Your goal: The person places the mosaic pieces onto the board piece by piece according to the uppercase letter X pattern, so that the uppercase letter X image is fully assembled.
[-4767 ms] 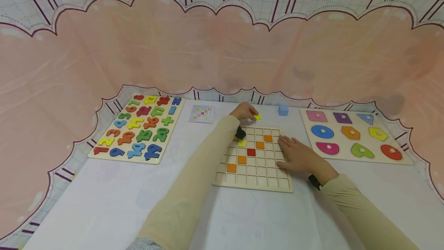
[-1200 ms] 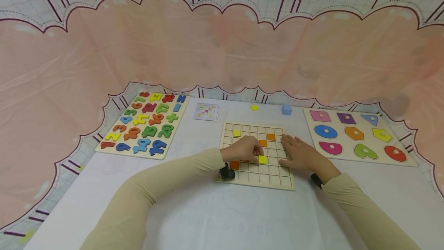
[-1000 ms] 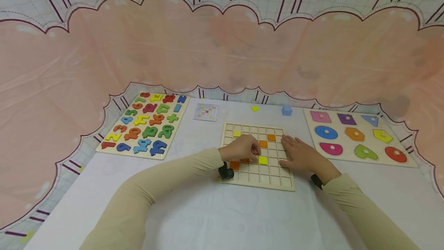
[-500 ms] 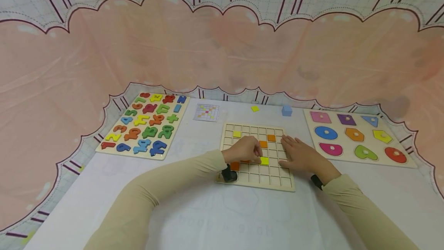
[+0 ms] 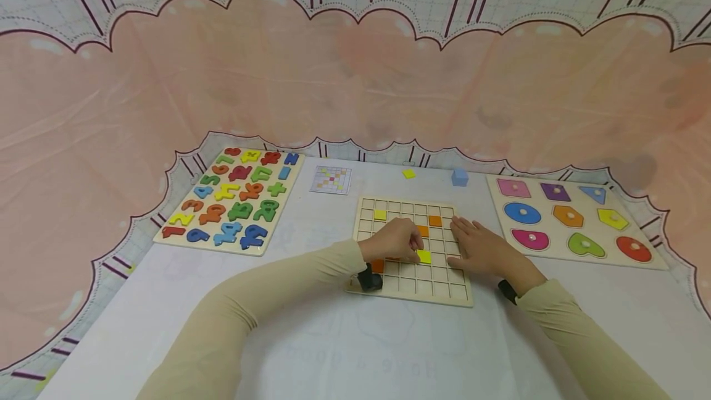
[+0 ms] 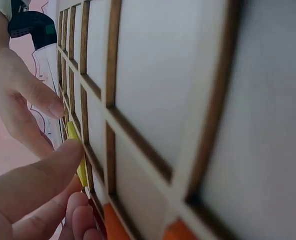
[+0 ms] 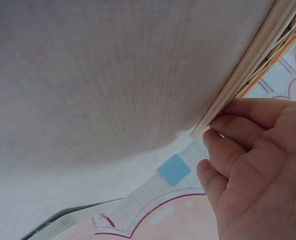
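Note:
A wooden grid board (image 5: 441, 276) lies on the white table before me. My left hand (image 5: 391, 239) is over its middle, pinching a yellow square tile (image 5: 424, 257) between thumb and fingers. In the left wrist view, the thumb lies against that yellow tile (image 6: 81, 172), which is low over the grid or partly in a cell; I cannot tell which. My right hand (image 5: 489, 249) rests at the board's right edge, fingers stretched out. Orange tiles (image 5: 435, 221) sit in several cells, and one yellow tile (image 5: 380, 215) is at the upper left. The left hand hides some cells.
Behind the board lie a loose yellow tile (image 5: 408, 174), a blue block (image 5: 459, 177) and a printed pattern card (image 5: 330, 179). A number puzzle board (image 5: 283, 202) is at left, a shape puzzle board (image 5: 555, 245) at right. A patterned cloth (image 5: 355, 91) rises behind the table.
My left hand has come from behind the board to its middle with a yellow tile. During the last second it has shifted only slightly right. The right hand has stayed at the board's edge.

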Demonstrator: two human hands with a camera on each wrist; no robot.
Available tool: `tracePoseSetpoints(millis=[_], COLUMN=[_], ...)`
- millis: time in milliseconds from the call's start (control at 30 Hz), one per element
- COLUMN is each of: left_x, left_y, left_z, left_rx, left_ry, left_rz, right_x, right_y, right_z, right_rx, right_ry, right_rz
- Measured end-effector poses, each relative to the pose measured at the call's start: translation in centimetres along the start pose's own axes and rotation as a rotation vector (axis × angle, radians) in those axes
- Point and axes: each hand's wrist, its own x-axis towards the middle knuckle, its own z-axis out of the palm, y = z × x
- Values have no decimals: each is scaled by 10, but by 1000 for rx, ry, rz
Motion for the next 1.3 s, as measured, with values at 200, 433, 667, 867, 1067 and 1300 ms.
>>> tracePoseSetpoints(millis=[200,433,667,867,1067,1300], left_x=[1,9,29,54,81,105], left_y=[0,-5,-21,-42,-66,-75], left_z=[-1,-14,-39,-64,-83,-86], left_rx=[-7,-102,-133,-108,-140,-189], left_ry=[-8,-61,-115,-49,97,199], left_rz=[3,3,33,8,-59,-175], right_x=[0,2,3,3,2,1], right_y=[1,3,4,3,2,5], right_z=[1,3,4,5,5,3], right_rx=[-2,-9,-9,-12,0,-4], right_ry=[6,2,-1,3,3,10], right_rz=[-2,-2,8,14,20,15])
